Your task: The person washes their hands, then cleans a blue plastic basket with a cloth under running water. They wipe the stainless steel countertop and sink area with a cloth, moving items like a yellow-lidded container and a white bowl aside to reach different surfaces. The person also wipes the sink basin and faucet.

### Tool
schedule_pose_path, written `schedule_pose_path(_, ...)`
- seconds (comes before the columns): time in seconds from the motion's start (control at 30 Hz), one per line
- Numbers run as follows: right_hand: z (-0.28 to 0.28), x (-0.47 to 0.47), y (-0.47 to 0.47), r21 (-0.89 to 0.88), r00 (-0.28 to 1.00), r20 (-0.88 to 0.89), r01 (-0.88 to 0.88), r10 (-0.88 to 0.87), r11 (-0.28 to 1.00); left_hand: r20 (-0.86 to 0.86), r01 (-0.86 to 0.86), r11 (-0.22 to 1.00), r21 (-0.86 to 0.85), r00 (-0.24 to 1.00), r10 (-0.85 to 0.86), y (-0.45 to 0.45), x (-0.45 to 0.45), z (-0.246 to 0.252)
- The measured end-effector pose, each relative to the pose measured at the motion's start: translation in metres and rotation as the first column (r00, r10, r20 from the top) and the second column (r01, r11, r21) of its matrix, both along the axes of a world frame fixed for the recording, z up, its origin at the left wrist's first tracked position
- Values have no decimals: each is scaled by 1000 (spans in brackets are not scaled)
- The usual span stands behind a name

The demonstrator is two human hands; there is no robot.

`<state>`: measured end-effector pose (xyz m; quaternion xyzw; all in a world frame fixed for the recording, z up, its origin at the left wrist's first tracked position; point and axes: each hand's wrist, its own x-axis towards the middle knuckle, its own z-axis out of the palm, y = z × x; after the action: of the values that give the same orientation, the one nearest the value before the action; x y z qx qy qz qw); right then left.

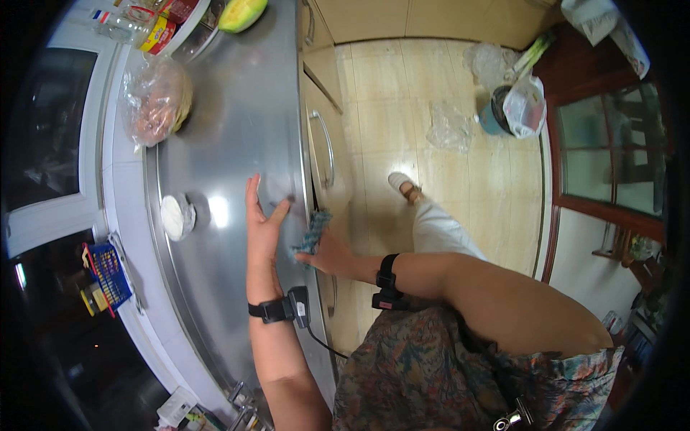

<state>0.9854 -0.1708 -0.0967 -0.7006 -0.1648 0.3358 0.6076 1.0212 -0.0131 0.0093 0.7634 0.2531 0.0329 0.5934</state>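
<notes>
My left hand is over the stainless-steel countertop, its thumb and fingers apart with nothing between them. A small dark blurred patch shows by the thumb tip. At the counter's front edge, my right hand grips a blue-green patterned cloth, which lies against the edge; this hand is blurred and part of the cloth is hidden by it. Black straps with small devices are on both wrists. To the left of my left hand stands a small clear container with white contents.
A plastic bag of reddish round items, a cut melon and bottles are at the counter's far end. Below the edge are cabinet doors with metal handles. A plastic bag and a lined bin are on the floor.
</notes>
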Motion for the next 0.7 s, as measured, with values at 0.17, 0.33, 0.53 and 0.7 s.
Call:
schedule_pose_path(0.17, -47, -69, -47, -170, 770, 27, -624, 637, 762, -109, -158, 987, 28, 981, 160, -26, -103, 20)
schedule_pose_path(0.33, -89, -9, -74, -76, 831, -554, 22, -61, 997, -266, 30, 905, 424, 959, 94, -24, -144, -3)
schedule_pose_path(0.53, -121, 110, -12, -107, 748, -486, 463, -452, 880, -713, 369, 806, 463, 695, 92, -42, -130, -36)
schedule_pose_path(0.7, -136, 135, 9, -45, 566, -771, 410, -293, 911, -752, 383, 812, 440, 651, 100, -43, -122, -34)
